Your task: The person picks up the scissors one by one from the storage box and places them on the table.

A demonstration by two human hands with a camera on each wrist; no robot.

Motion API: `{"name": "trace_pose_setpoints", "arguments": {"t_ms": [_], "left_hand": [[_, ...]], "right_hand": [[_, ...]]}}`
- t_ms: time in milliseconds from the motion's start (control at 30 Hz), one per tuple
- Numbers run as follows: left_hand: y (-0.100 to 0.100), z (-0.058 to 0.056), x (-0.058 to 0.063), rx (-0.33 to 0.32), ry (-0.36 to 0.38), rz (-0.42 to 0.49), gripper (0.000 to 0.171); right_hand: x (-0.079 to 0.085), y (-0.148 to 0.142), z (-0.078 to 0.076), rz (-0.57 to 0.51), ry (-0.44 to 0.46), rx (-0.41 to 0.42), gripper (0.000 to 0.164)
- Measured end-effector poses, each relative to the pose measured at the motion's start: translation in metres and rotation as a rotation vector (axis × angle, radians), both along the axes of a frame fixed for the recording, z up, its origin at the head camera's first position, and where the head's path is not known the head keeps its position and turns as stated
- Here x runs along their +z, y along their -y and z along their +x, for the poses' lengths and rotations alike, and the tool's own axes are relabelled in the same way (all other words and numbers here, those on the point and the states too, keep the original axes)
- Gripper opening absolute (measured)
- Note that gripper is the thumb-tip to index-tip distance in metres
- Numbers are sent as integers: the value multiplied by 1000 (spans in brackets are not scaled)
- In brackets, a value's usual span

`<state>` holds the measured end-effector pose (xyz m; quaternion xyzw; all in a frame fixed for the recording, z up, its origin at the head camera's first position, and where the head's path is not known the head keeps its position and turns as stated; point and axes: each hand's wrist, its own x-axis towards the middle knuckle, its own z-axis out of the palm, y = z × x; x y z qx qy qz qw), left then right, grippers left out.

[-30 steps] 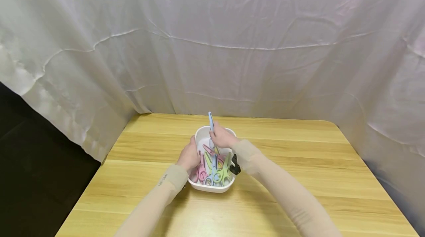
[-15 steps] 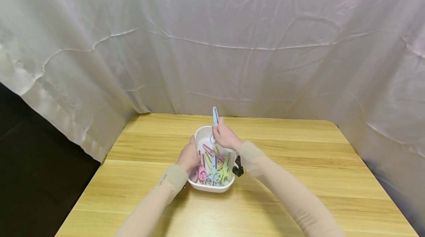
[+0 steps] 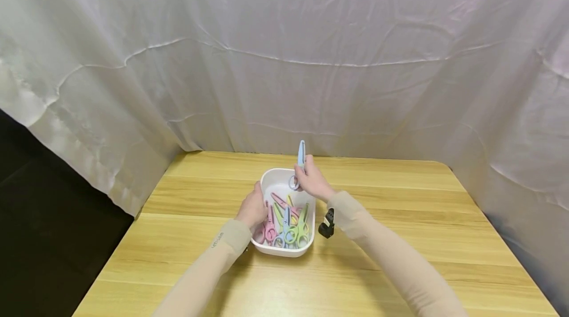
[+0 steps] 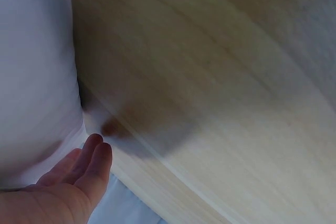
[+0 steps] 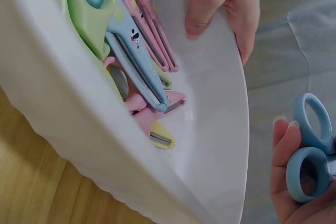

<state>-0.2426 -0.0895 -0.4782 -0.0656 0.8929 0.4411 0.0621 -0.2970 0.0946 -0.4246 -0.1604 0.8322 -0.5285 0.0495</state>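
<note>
- Over the far right corner of the white box (image 3: 283,253), in the head view: holding raised blue scissors (image 3: 302,153), blade upward, with the right hand (image 3: 313,180) clamped on them.
- Just one pair clear of the pile, then, and plenty left in it, by the look of things: pink scissors (image 3: 270,227), green scissors (image 3: 303,226) and a second blue pair (image 3: 286,219), heaped toward the near end.
- Apparently steadying the box too, with the left hand (image 3: 253,207) clamped on its left wall; all on a wooden worktop (image 3: 391,208), before a pale curtain (image 3: 284,75).
- Across to the left wrist view: showing fingers (image 4: 97,169) along the box's outer side, nothing of the contents.
- Now the right wrist view: showing the left thumb (image 5: 198,18) inside the wall, yellow scissors (image 5: 163,137) peeking out next to pink.
- Likeliest to get in the way: overlapping blades and handles, plus that thumb.
- Blade of the raised pair cut off by the frame, loops plainly visible.
</note>
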Motion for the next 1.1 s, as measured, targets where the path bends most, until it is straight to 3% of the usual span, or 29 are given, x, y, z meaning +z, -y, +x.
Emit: {"name": "trace_pose_setpoints", "arguments": {"t_ms": [467,800,1100], "left_hand": [[-1,1,2,2,34,33,95],[2,0,-1,-30,-13,-43,89],[3,-3,-2,-36,-7,-65,91]], "right_hand": [[-6,-32,-2,-149,52,-45,26],[-11,-56,-2,-226,83,-60,38],[-20,-73,-4,-305,125,-83,33]]}}
